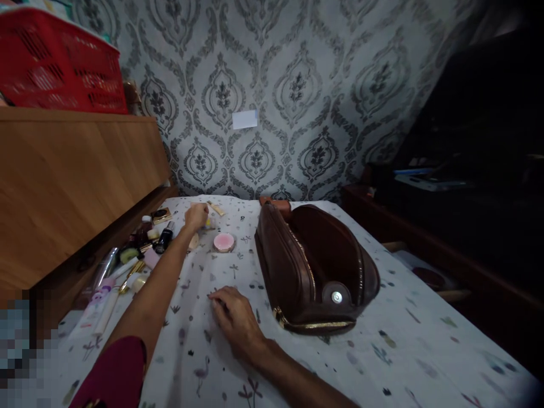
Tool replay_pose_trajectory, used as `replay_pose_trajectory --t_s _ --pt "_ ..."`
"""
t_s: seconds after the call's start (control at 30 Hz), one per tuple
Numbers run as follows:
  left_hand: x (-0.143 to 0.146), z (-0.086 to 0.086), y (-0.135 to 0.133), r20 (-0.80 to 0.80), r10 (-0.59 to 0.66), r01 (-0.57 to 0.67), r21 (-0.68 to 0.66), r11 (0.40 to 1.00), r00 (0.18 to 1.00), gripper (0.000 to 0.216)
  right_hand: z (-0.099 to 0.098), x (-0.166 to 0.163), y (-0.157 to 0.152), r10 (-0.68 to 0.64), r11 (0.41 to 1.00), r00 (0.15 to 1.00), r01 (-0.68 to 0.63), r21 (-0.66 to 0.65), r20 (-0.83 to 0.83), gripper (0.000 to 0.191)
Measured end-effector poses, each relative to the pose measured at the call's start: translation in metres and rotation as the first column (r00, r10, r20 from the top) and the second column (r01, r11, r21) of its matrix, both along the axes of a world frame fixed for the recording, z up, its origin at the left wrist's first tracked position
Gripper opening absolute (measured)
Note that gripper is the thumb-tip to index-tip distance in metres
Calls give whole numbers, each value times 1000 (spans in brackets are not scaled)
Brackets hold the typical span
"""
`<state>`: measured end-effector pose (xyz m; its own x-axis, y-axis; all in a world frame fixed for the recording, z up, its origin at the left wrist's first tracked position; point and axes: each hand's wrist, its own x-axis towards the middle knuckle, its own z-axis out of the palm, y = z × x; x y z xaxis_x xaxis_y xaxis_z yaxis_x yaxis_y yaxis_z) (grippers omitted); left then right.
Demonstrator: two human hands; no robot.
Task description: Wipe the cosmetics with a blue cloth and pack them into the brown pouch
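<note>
My left hand (196, 216) is stretched far out over the white patterned cloth, its fingers closed. What they hold, if anything, is hidden. Close beside it are a small clear item with yellow on it (208, 224) and a beige tube (216, 208). A round pink compact (224, 242) lies to its lower right. My right hand (236, 320) rests on the cloth with loosely bent fingers apart and nothing in them. To its right stands a dark brown toiletry bag (293, 283), unzipped, its inside in shadow and a round snap on its flap.
Several cosmetics, among them a dark bottle (165, 238), a silver tube (106, 266) and a gold compact (161, 214), lie along the left edge. A wooden cabinet (80, 187) carries a red basket (63, 62). A brown leather item (278, 205) sits behind the bag.
</note>
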<state>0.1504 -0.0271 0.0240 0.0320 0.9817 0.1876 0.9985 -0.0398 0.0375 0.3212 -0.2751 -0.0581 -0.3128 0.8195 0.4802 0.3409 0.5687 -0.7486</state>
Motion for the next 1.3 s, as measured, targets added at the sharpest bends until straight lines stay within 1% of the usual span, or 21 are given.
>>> replay_pose_trajectory --t_s 0.1,0.2,0.33,0.43,0.57,0.67,0.73,0.83,0.93,1.03,1.13,1.23,1.3 --pt "-3 0 -9 -38 -58 56 -52 997 998 38 0 0 1 -6 1000 1000 6 6 8 23" --pt "0 -2 -25 -76 -165 150 -166 975 983 36 0 1 1 -5 1000 1000 5 20 15 22" --pt "5 -2 -55 -128 -265 228 -248 941 956 36 2 3 2 -12 1000 1000 12 2 21 22" --pt "8 1 -80 -155 -327 275 -282 919 932 27 4 4 1 -6 999 1000 7 -39 23 23" --pt "9 9 -105 -173 -355 297 -292 909 919 32 5 4 3 -12 995 1000 12 -98 2 23" --pt "6 12 -116 -152 -347 292 -298 909 925 40 5 5 5 -28 992 999 24 -124 -33 21" --pt "5 11 -122 -117 -347 301 -296 907 931 45 5 7 6 -38 991 998 30 -130 -57 20" --pt "9 3 -135 -47 -351 329 -250 911 935 45 3 9 7 -49 990 995 36 -139 -86 20" --pt "17 -9 -150 33 -339 340 -153 928 940 40 -1 11 10 -64 989 991 47 -141 -120 21" --pt "26 -21 -167 129 -318 328 -64 942 939 33 -6 12 14 -119 986 984 102 -135 -129 26" --pt "32 -31 -179 252 -333 338 25 941 908 29 -8 13 16 -154 982 986 146 -117 -67 34" --pt "34 -38 -185 390 -343 322 122 939 854 29 -6 14 14 -128 988 992 127 -86 -7 36" --pt "32 -42 -185 431 -318 280 150 948 845 28 -4 15 11 -108 992 994 108 -72 5 40"
